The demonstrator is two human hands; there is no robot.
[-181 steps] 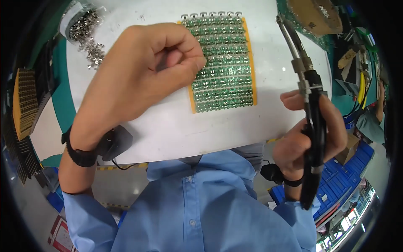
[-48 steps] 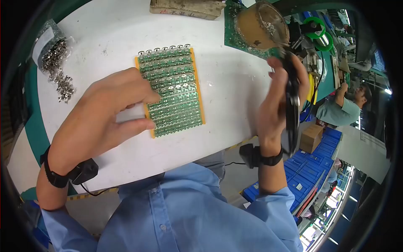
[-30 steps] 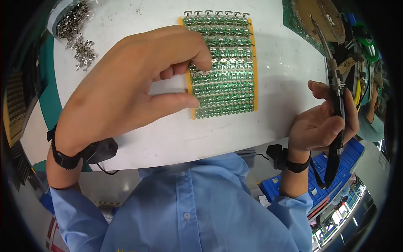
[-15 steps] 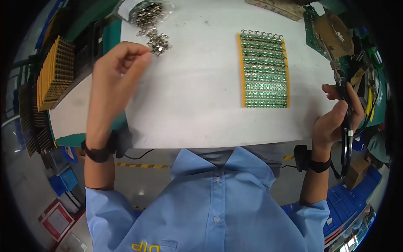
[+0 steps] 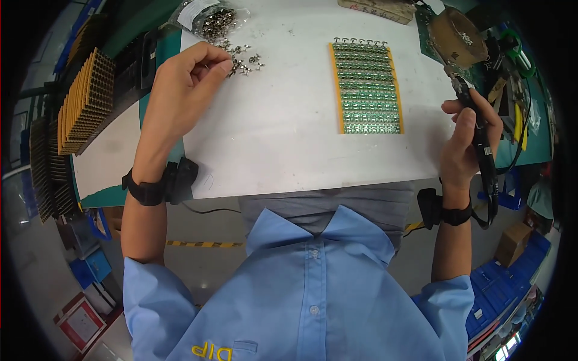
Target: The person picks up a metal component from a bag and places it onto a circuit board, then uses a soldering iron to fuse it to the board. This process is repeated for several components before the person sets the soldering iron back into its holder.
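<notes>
My left hand (image 5: 180,96) is at the small loose metal parts (image 5: 245,65) on the white work surface. Its thumb and forefinger are pressed together beside the pile; what they pinch, if anything, is too small to make out. A black soldering iron (image 5: 480,135) with a cable is gripped in my right hand (image 5: 463,144), its tip end pointing up and away near a round brown container (image 5: 460,37). Between the hands lies a panel of small green circuit boards (image 5: 368,90) with yellow side strips. Metal parts stand in a row along its far edge.
Behind the loose parts sits an open clear bag (image 5: 220,25) of similar metal pieces. Stacked yellow-edged panels (image 5: 87,102) stand at the far left. A worn block (image 5: 379,9) lies at the back. Tools and a green coil (image 5: 522,60) crowd the right side.
The view has shifted, with the panel now further left and up. Metal parts by my left fingertips look more spread out. My right hand still holds the soldering iron.
</notes>
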